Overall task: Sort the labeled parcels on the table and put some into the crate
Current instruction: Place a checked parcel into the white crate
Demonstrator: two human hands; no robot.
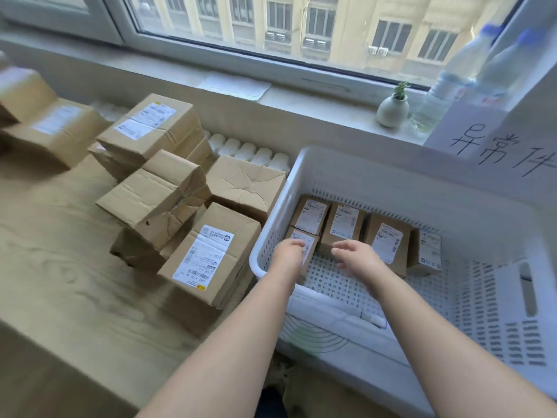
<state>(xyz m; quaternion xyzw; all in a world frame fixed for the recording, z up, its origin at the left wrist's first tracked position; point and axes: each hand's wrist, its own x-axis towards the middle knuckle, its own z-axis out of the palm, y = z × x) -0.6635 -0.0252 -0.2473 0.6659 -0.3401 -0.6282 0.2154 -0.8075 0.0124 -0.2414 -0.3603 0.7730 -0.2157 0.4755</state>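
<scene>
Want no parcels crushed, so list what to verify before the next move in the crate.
1. Front parcel set down in crate: cannot tell, left hand covers it.
2. Left hand's grip released: cannot tell.
3. Right hand empty: ok.
4. Bare crate floor free nearby: ok.
5. Back-row parcels labels up: ok.
6. Tilted box on the table steady: probably not ok; it leans on other boxes.

A white perforated plastic crate holds five small brown cardboard parcels with white labels. A row of four leans along the crate's far wall, and the fifth parcel stands before the leftmost one. Left of the crate, larger brown cardboard parcels lie heaped on the pale wooden table. One creased parcel sits tilted, and the nearest parcel lies label-up.
</scene>
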